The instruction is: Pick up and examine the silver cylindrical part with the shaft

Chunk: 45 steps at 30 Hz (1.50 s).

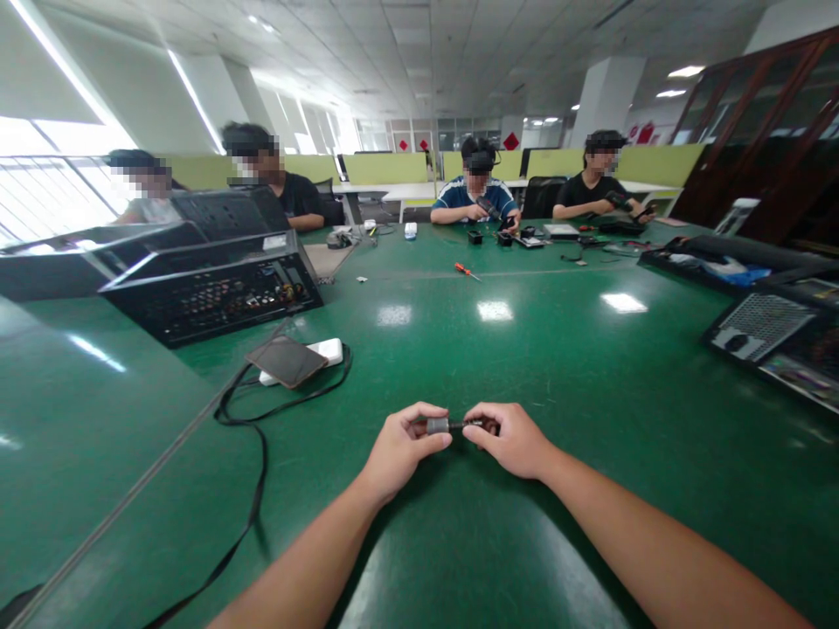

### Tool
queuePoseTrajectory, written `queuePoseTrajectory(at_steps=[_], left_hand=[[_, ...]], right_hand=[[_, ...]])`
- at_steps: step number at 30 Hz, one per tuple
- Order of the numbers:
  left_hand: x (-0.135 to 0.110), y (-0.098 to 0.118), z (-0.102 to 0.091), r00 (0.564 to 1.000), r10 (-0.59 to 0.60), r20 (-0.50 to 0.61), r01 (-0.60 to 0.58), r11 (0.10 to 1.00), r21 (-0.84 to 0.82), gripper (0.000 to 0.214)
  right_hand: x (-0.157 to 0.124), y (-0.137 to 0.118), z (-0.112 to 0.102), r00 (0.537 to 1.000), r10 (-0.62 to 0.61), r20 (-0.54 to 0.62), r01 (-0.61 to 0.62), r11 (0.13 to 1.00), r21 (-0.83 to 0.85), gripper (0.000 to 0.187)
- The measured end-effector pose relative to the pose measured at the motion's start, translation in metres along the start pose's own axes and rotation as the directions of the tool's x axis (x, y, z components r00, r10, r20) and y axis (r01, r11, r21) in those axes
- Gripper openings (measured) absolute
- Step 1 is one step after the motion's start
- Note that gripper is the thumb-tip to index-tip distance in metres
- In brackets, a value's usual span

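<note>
Just above the green tabletop, my left hand (407, 445) is closed, pinching a small grey metallic cylinder (438, 425) between thumb and fingers. A thin dark rod (457, 425) sticks out from the cylinder's right end. My right hand (511, 437) is closed on the rod's far end, thumb and fingertips pressed around it. The hands face each other, a short gap apart. Whether rod and cylinder are one piece I cannot tell, and the part inside my right hand is mostly hidden.
Left of my hands, a dark flat pad (288, 360) lies on a white power strip (331, 351) with a black cord (262, 454). Open black computer cases stand left (223, 293) and right (773, 328). An orange screwdriver (467, 271) lies ahead. Several people sit across the table (557, 349).
</note>
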State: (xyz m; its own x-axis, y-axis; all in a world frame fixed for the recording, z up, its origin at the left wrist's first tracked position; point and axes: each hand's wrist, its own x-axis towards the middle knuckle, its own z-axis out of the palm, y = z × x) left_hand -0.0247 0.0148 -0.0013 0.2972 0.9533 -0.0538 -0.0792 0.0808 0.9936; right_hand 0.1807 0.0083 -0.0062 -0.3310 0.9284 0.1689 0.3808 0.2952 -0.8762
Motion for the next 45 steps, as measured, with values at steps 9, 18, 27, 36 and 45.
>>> queuePoseTrajectory(at_steps=[9, 18, 27, 36, 45], left_hand=[[0.0005, 0.0008, -0.0003, 1.0, 0.01, -0.012, -0.01, 1.0, 0.018, 0.035], [0.0, 0.0014, 0.0011, 1.0, 0.01, -0.014, -0.01, 1.0, 0.001, 0.034], [0.0004, 0.0003, -0.0007, 1.0, -0.007, -0.023, 0.006, 1.0, -0.014, 0.037], [0.0012, -0.0007, -0.0006, 0.999, 0.017, -0.05, -0.018, 0.999, -0.034, 0.037], [0.0008, -0.0009, -0.0018, 0.998, 0.014, -0.059, -0.018, 0.997, -0.078, 0.036]], right_hand=[[-0.002, -0.0036, -0.0006, 0.999, -0.017, -0.028, 0.016, 0.999, -0.036, 0.015], [-0.0019, -0.0022, -0.0014, 0.999, 0.001, -0.051, -0.002, 1.0, -0.03, 0.013], [-0.0019, -0.0013, -0.0032, 0.999, 0.008, -0.046, -0.009, 1.0, -0.003, 0.012], [-0.0017, -0.0011, -0.0042, 0.998, 0.008, -0.063, -0.009, 1.0, -0.01, 0.013], [-0.0002, 0.0014, -0.0035, 0.996, 0.025, -0.084, -0.025, 1.0, 0.003, 0.015]])
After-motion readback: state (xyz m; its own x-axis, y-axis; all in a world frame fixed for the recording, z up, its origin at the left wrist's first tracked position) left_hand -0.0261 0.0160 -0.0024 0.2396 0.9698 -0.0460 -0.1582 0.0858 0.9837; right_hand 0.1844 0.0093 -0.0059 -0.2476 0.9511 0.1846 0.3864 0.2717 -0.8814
